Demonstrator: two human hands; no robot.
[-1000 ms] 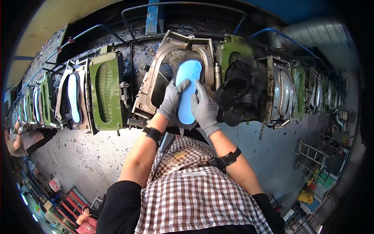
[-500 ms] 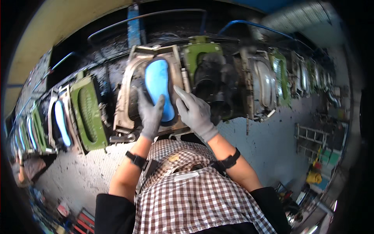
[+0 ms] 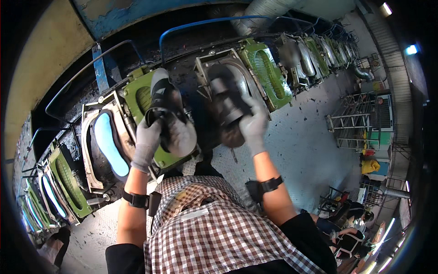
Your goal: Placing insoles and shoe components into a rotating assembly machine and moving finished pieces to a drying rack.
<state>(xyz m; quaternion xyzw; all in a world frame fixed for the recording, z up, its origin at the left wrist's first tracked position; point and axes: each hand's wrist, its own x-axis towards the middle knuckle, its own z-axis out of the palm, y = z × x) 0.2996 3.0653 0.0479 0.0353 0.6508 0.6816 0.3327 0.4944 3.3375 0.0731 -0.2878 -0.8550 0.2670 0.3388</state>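
My left hand (image 3: 148, 142), in a grey glove, is closed on the back strap of a black and grey sandal (image 3: 169, 112). That sandal hangs over a green mould plate (image 3: 138, 96). My right hand (image 3: 254, 125), gloved too, is closed on the side of a second dark sandal (image 3: 223, 98), which is smeared by motion. Behind this one lies an open metal mould (image 3: 242, 75). Left of my left hand, a bright blue shoe-shaped sole piece (image 3: 109, 144) rests on a dark form in another open mould (image 3: 91, 153).
Several open moulds with green plates (image 3: 269, 75) run in a row to both sides. Bent blue rails (image 3: 205, 22) stand behind them. A metal rack (image 3: 351, 119) is at the right, and people (image 3: 346, 230) are at the lower right.
My hands have left the mould with the blue sole piece and taken hold of the two dark sandals to its right. The view has swung to the right.
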